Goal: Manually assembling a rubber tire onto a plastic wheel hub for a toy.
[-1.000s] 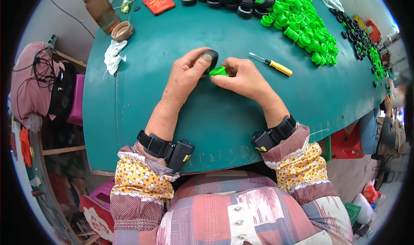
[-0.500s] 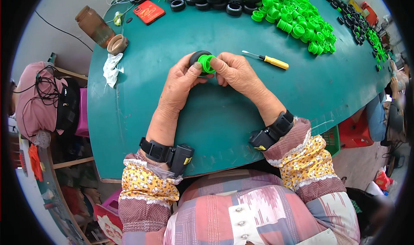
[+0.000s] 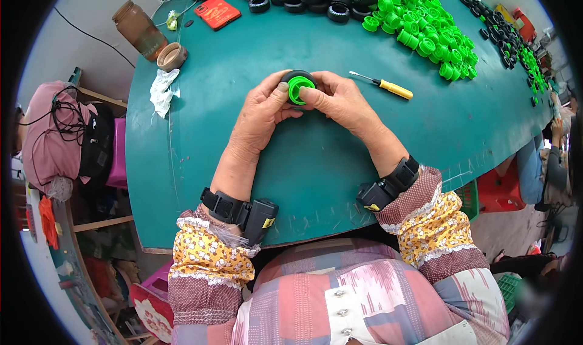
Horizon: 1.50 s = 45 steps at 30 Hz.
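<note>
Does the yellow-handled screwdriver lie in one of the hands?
No, the yellow-handled screwdriver lies alone on the green table, beside the right hand.

A flat red rectangular packet (image 3: pixel 217 12) with pale markings lies at the far left part of the green table (image 3: pixel 243 84), well beyond the hands. Left of it, near the table's edge, a brown translucent jar (image 3: pixel 139 29) lies tilted, its round lid (image 3: pixel 172 57) just beside it
</note>
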Available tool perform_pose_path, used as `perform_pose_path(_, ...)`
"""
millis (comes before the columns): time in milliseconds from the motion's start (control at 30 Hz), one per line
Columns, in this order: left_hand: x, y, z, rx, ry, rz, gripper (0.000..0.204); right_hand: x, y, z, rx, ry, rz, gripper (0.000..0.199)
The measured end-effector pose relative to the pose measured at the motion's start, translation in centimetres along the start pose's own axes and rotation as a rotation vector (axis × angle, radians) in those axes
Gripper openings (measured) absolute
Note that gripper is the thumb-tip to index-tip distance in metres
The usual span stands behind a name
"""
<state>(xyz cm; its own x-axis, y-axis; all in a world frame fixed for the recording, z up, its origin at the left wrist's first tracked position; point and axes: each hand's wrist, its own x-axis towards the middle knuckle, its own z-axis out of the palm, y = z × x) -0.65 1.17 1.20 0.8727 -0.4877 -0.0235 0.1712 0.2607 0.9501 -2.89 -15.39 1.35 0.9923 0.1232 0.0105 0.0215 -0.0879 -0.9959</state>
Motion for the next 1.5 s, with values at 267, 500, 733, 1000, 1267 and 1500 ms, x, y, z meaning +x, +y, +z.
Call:
perform_pose_path(267,0.4,-0.5,-0.1,-0.102,-0.044,0.013,0.039,-0.1,0.3,-0.1,0.029,0.029,-0.052,0.044)
perform_pose_path(500,0.1,-0.3,-0.1,0.022,-0.067,0.081,0.044,-0.4,-0.5,0.0,0.231,-0.070,-0.001,0.045)
perform_pose_path(733,0.1,-0.4,-0.1,-0.025,-0.041,-0.012,0.038,-0.4,0.5,0.9,0.208,0.010,-0.068,0.052)
perform_pose_path(1000,-0.1,-1.1,-0.7,-0.311,-0.042,-0.031,0.025,-0.9,0.7,1.7,-0.320,0.218,-0.446,0.037)
perform_pose_path(1267,0.0,-0.7,-0.2,-0.072,0.072,0.048,0.021,-0.8,0.6,1.7,-0.040,0.190,-0.353,0.022)
perform_pose_path(1500,0.0,-0.5,0.6,0.053,0.161,0.120,0.032,-0.9,0.4,1.8,-0.081,0.210,-0.387,0.020)
